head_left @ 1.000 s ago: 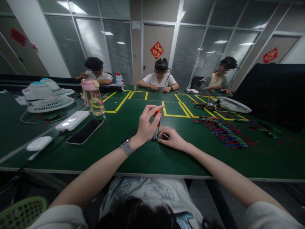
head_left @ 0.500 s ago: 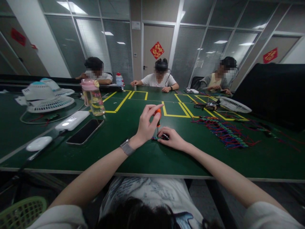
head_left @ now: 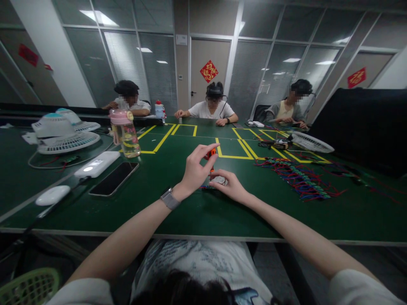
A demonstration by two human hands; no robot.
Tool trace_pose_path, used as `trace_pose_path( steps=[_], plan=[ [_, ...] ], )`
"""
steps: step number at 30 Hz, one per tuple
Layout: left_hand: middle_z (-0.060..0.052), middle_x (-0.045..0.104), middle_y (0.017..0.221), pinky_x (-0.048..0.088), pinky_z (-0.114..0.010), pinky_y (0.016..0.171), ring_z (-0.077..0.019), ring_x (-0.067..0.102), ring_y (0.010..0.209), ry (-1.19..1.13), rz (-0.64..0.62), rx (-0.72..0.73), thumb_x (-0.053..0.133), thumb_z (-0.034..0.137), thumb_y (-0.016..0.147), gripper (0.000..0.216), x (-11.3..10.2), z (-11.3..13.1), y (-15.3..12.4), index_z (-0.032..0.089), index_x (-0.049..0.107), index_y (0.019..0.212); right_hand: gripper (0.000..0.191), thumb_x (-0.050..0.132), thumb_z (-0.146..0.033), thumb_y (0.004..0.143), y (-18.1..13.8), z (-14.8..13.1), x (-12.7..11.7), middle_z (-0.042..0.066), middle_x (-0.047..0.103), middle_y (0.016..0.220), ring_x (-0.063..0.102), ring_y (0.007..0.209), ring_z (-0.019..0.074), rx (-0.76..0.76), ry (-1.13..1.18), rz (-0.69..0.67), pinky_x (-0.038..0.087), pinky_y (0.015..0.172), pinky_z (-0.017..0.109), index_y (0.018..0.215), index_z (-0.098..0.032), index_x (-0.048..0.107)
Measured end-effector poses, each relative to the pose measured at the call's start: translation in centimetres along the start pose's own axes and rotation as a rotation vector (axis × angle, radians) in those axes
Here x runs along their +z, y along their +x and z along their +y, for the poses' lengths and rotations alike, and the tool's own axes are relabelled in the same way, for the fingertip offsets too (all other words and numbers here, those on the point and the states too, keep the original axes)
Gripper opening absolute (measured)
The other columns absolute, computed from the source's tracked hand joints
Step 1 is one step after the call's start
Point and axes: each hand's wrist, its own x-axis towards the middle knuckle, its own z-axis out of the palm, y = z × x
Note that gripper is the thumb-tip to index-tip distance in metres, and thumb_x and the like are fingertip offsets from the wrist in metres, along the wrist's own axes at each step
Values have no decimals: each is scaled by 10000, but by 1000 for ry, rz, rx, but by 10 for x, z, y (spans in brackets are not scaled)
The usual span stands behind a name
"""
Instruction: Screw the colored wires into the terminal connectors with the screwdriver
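One orange screwdriver is standing near-vertical over the green table, lower end pointing down; left hand is pinching its handle. Right hand is curling around a small pale part, grip unclear. Pink-lidded bottle is holding pale liquid.

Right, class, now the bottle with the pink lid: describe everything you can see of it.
The bottle has a see-through body, apparently plastic, with pink and yellow print. Its pink lid is on, with a yellow piece at one side, and a pink strap hangs down the other. It stands upright on the green table, just beyond the dark-screened phone, on the wearer's left. No hand touches it. How full it is cannot be told.
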Motion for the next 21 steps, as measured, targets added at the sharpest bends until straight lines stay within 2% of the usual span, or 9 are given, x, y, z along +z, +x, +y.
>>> trace_pose_path(
  steps=[3,7,12,15,18,21],
  plan=[
    [-30,639,945,495,-245,759,-119,602,814,-1,-21,-10,567,193,903,277,-1,-1,2,209,637,1170,243,687,-377,814,5,-6,1,53,725,889,664,849,205,17,44,99,510,814,347,963,-186,685],
    [-30,651,961,501,-247,752,-120,610,812,-4,-23,-20,577,191,893,273,-2,-2,4,217,646,1156,198,666,-383,830,12,-13,3,60,731,849,663,810,213,6,67,131,514,796,354,837,-188,701],
    [-31,645,951,504,-260,763,-131,607,838,18,-41,-5,574,197,899,288,-1,2,0,230,638,1178,243,670,-387,823,16,-19,3,69,733,909,664,857,223,43,146,191,521,815,351,946,-179,699],
    [-35,644,977,508,-271,790,-138,611,867,41,-88,29,565,204,910,301,-3,6,2,229,620,1205,222,662,-398,832,17,-20,1,65,732,878,662,861,231,-4,159,205,520,811,349,879,-187,715],
    [-70,642,1085,503,-312,881,-170,607,1008,121,-171,68,507,238,947,300,-15,14,12,203,594,1232,213,670,-391,834,17,-22,-1,71,734,871,665,833,232,-27,155,205,519,799,354,841,-190,738],
    [-87,632,1145,476,-395,950,-215,592,1065,373,-265,93,464,293,964,318,-37,19,17,204,591,1242,199,674,-375,838,15,-25,-2,76,734,884,669,834,233,-22,148,195,521,801,362,869,-199,762]
  ],
)
